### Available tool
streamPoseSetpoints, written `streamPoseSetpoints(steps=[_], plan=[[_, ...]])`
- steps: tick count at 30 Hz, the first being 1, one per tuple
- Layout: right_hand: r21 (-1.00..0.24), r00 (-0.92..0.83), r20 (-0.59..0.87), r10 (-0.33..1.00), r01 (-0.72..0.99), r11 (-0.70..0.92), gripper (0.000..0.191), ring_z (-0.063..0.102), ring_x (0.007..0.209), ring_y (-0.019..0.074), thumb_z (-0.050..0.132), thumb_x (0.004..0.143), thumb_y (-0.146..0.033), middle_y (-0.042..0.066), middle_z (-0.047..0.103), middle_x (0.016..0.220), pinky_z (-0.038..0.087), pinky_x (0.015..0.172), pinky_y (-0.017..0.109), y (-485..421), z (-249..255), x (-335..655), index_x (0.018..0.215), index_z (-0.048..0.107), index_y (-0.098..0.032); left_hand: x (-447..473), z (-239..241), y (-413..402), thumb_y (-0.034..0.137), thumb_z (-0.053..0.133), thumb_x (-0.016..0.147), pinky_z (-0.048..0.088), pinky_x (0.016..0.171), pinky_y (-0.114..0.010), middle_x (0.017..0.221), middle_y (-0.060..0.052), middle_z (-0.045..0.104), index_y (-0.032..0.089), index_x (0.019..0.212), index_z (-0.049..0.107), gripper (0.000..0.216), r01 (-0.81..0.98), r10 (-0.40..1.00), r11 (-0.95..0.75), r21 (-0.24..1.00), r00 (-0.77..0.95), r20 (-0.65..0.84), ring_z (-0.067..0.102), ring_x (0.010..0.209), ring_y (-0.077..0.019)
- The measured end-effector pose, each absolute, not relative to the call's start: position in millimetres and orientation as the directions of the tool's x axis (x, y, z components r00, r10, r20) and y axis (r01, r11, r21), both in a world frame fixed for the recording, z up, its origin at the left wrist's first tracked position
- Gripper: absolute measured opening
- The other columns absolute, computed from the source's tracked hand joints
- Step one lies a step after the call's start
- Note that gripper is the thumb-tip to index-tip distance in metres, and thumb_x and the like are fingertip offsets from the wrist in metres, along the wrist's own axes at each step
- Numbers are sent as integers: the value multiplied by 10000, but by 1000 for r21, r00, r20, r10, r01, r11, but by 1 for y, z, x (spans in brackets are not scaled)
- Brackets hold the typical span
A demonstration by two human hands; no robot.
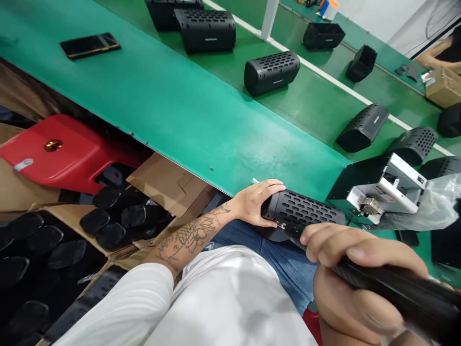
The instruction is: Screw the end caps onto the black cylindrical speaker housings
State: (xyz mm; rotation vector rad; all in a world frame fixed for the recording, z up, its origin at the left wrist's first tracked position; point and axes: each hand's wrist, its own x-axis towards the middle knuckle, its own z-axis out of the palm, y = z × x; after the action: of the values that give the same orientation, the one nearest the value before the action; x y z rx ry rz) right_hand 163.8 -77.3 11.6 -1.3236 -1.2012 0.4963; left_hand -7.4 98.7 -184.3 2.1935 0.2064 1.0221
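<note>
My left hand [252,202] is wrapped round the end of a black speaker-like housing [309,209] with slotted holes, at the near edge of the green table. In my right hand [360,247] is a black electric screwdriver [399,290], its fingers closed round the body. The tool's tip points at the housing's near edge, close to my left fingers. A small shiny screw-like piece shows there; whether the tip touches it I cannot tell. Right of the housing stands a box-shaped screw feeder [385,192] with a silver front.
Similar black housings [272,74] stand on the green belt [216,67] beyond. A phone [90,45] lies on the table at left. Cartons of black parts [131,216] and a red stool [72,149] are below left. Another person's arm [437,53] is at far right.
</note>
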Motion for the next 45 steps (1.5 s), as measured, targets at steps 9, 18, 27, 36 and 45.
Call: streamPoseSetpoints(steps=[9, 18, 27, 36, 45], plan=[[-913, 139, 390, 910, 186, 363, 263, 715, 551, 243, 896, 980, -548, -57, 734, 713, 709, 628, 529, -38, 9, 152, 1005, 741, -337, -3, -186, 96, 597, 993, 896, 609, 1326, -621, 1685, -242, 612, 249, 1794, 397, 1133, -107, 438, -726, 679, 689, 577, 668, 1569, -449], [-882, 54, 469, 882, -15, 470, 266, 612, 460, 138, 909, 983, -449, -60, 700, 677, 649, 569, 352, -12, -2, 149, 966, 720, -261, -5, -180, 93, 643, 937, 930, 586, 1332, -590, 1665, -258, 626, 176, 1760, 439, 1074, -71, 442, -724, 686, 716, 541, 657, 1555, -446], [-877, 17, 474, 880, -75, 474, 219, 683, 557, 170, 912, 998, -403, -30, 736, 733, 654, 602, 363, -23, -9, 144, 1069, 756, -268, -8, -181, 85, 671, 880, 962, 601, 1315, -555, 1660, -258, 622, 177, 1751, 406, 1045, -12, 466, -767, 641, 677, 570, 661, 1569, -409], [-681, 670, 709, 221, 568, 463, 235, 550, 429, 158, 817, 844, -416, -63, 628, 567, 572, 475, 331, -27, 21, 294, 880, 672, -234, -35, -217, -50, 561, 814, 955, 694, 1106, -630, 1575, -279, 586, 159, 1805, 385, 1034, 352, 561, -825, 442, 416, 715, 686, 1424, -452], [-794, 778, 592, 209, 518, 320, 250, 577, 425, 162, 721, 883, -328, -35, 582, 523, 543, 464, 318, -7, -20, 366, 705, 561, -257, 3, -110, 25, 160, 747, 1034, 551, 1288, -487, 1617, -131, 730, 326, 1619, 703, 610, -130, -52, -984, 121, 863, 502, 684, 1439, -308]])
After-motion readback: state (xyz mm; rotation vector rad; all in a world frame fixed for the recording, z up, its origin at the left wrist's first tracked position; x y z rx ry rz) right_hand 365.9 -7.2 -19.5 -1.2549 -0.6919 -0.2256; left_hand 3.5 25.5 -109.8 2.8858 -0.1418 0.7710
